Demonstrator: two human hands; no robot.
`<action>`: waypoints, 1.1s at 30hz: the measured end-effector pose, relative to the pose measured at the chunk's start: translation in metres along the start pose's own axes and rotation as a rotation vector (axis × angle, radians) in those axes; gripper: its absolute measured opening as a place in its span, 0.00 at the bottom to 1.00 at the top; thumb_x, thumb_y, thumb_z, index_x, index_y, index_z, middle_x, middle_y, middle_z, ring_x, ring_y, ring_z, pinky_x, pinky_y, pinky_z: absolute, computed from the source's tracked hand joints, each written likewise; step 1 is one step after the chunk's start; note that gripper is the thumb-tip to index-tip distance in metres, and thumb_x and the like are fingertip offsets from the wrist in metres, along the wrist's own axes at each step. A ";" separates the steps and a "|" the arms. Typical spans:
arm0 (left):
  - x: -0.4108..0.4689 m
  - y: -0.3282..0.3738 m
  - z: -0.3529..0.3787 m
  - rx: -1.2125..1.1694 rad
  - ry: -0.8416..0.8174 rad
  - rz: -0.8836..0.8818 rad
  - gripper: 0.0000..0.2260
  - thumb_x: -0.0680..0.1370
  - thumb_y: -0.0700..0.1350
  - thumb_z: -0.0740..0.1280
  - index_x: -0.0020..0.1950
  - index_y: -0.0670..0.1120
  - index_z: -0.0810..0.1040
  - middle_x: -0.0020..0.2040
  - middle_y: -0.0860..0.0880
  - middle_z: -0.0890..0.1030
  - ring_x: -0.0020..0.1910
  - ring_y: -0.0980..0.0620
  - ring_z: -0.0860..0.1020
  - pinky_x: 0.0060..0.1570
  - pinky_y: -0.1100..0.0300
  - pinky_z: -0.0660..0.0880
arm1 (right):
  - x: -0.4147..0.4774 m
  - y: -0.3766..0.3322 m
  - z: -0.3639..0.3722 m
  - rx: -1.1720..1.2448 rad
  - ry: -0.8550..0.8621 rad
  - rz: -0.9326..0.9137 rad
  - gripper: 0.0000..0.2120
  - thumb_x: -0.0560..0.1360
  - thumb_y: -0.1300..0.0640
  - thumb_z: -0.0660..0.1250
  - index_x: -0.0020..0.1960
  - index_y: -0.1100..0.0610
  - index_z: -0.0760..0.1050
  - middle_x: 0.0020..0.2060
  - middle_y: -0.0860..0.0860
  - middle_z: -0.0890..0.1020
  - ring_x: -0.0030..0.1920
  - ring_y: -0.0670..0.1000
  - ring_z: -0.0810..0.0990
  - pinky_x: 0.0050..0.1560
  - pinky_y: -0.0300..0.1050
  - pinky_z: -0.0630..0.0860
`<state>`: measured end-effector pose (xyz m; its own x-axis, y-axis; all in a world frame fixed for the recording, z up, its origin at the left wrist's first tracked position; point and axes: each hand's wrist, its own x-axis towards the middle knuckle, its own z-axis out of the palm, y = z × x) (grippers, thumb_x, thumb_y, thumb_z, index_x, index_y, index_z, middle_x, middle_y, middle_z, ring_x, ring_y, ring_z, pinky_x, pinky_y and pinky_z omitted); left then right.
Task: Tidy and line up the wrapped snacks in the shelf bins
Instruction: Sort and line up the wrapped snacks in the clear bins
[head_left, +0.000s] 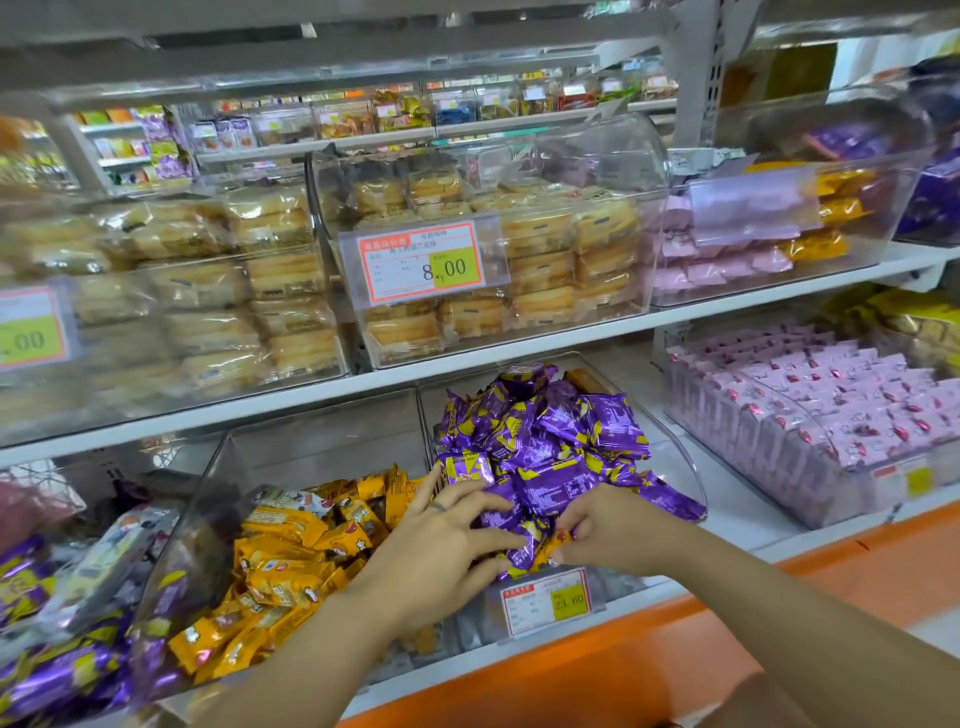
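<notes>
A heap of purple wrapped snacks (545, 441) fills a clear bin (675, 441) on the lower shelf. Both hands are at the front of that heap. My left hand (441, 540) lies over the purple packets at the bin's front left, fingers spread and bent onto them. My right hand (602, 530) pinches a small orange-and-purple packet (548, 551) at the front edge. To the left, a second clear bin (228, 467) holds orange wrapped snacks (291, 561) in a loose jumble.
A price tag (545, 600) hangs on the purple bin's front. Pink packets (810, 410) stand in neat rows in the right bin. Above, lidded bins hold pale cakes (519, 249). An orange ledge (623, 654) runs below the shelf. More purple packets (41, 660) lie at the far left.
</notes>
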<state>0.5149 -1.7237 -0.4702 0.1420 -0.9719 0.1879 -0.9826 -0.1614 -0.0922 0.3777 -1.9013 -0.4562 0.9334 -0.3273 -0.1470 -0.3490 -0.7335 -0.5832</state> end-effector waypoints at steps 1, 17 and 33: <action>0.000 -0.001 0.001 -0.016 0.003 0.002 0.17 0.77 0.61 0.52 0.59 0.65 0.77 0.63 0.60 0.74 0.68 0.54 0.68 0.70 0.44 0.48 | 0.001 0.000 0.002 -0.005 0.003 -0.013 0.08 0.71 0.54 0.71 0.43 0.59 0.80 0.32 0.52 0.77 0.34 0.47 0.71 0.37 0.42 0.69; 0.004 -0.001 0.000 -0.074 0.130 0.091 0.14 0.78 0.54 0.55 0.53 0.60 0.80 0.57 0.58 0.77 0.50 0.61 0.80 0.70 0.40 0.56 | -0.022 -0.004 -0.040 0.404 0.636 -0.252 0.08 0.76 0.57 0.65 0.47 0.43 0.74 0.36 0.56 0.79 0.37 0.61 0.78 0.44 0.60 0.78; -0.127 -0.082 -0.028 -0.326 -0.201 -0.535 0.37 0.64 0.78 0.55 0.68 0.61 0.70 0.68 0.56 0.66 0.69 0.53 0.64 0.70 0.55 0.62 | 0.057 -0.102 0.070 -0.192 0.515 -0.471 0.14 0.70 0.54 0.71 0.55 0.48 0.78 0.53 0.48 0.77 0.51 0.52 0.78 0.52 0.49 0.66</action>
<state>0.5745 -1.5822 -0.4590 0.6095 -0.7903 -0.0633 -0.7518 -0.6015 0.2703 0.4724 -1.8034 -0.4606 0.8472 -0.1549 0.5082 0.0284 -0.9420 -0.3345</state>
